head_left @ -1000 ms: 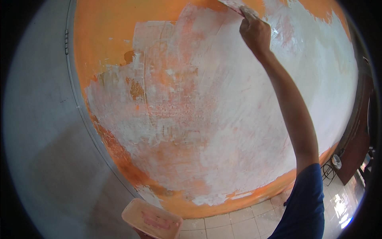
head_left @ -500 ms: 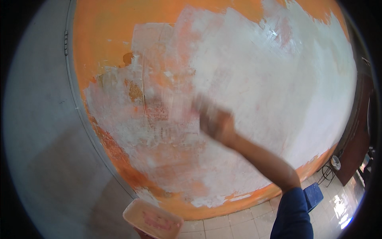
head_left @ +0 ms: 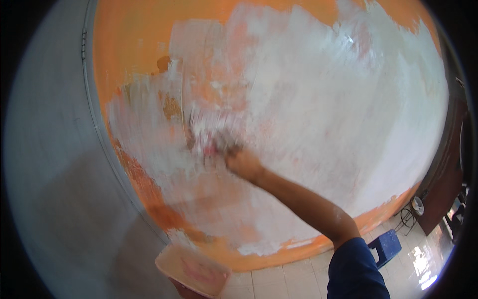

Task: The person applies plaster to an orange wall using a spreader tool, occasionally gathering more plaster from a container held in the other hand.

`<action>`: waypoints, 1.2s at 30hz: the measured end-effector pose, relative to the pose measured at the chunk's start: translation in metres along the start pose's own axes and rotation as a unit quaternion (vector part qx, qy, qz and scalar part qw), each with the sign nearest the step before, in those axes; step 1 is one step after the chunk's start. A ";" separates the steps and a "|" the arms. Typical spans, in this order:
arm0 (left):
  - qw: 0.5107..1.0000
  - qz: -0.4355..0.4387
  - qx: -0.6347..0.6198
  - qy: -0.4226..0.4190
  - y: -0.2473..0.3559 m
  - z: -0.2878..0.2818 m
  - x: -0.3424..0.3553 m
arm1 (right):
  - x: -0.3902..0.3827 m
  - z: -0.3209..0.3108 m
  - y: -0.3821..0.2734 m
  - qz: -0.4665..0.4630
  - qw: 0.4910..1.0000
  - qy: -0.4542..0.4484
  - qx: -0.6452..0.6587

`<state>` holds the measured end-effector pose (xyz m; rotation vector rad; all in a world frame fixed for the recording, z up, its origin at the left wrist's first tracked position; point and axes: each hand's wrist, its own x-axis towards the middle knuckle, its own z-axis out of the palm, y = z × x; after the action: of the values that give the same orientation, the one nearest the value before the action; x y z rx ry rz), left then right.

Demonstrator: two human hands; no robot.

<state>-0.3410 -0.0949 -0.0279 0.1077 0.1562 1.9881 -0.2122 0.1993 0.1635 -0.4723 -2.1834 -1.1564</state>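
My right hand (head_left: 243, 162) is closed round a putty knife (head_left: 219, 139), pressed to the wall left of centre. Motion smears the blade, so its outline is unclear. The wall (head_left: 318, 109) is orange, with white and pinkish filler spread unevenly over much of it. Wet-looking streaks show around the blade. At the bottom, my left hand (head_left: 183, 290) supports a shallow, pale rectangular tray (head_left: 167, 261) from below. A pinkish paste lies in the tray. Most of the left hand's fingers are hidden under it.
On the left, a grey door-like panel (head_left: 50, 124) with a hinge meets the orange wall. A blue plastic stool (head_left: 388, 246) stands on the tiled floor (head_left: 298, 274) at lower right. Behind it are a wire stand (head_left: 408, 219) with a white container (head_left: 417, 205) and a dark brown panel (head_left: 440, 199).
My right hand has swept left and slightly down across the wall with the putty knife. Fresh white streaks show near the blade. The tray has barely shifted.
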 end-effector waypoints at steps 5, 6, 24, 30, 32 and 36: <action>0.994 0.046 0.100 -0.019 0.006 0.010 -0.009 | -0.041 -0.020 -0.059 0.052 0.966 -0.164 0.191; 0.994 0.050 0.098 -0.020 0.010 0.009 -0.013 | -0.022 -0.037 -0.031 0.051 0.981 -0.028 0.187; 0.991 0.029 0.128 0.023 0.008 -0.004 -0.017 | -0.157 0.026 -0.092 0.097 0.985 0.056 0.133; 0.990 0.043 0.133 0.013 0.021 -0.015 -0.016 | -0.048 -0.089 0.092 0.238 0.904 0.355 -0.009; 0.991 0.024 0.129 -0.013 0.012 -0.013 -0.011 | -0.028 -0.102 0.144 0.237 0.887 0.380 -0.113; 0.988 0.041 0.147 0.029 0.002 -0.031 -0.005 | -0.076 -0.017 0.133 0.208 0.957 0.152 -0.130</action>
<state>-0.3457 -0.1022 -0.0580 0.2495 0.4893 2.0407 -0.0743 0.2564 0.2014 -0.7694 -1.5793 -1.1882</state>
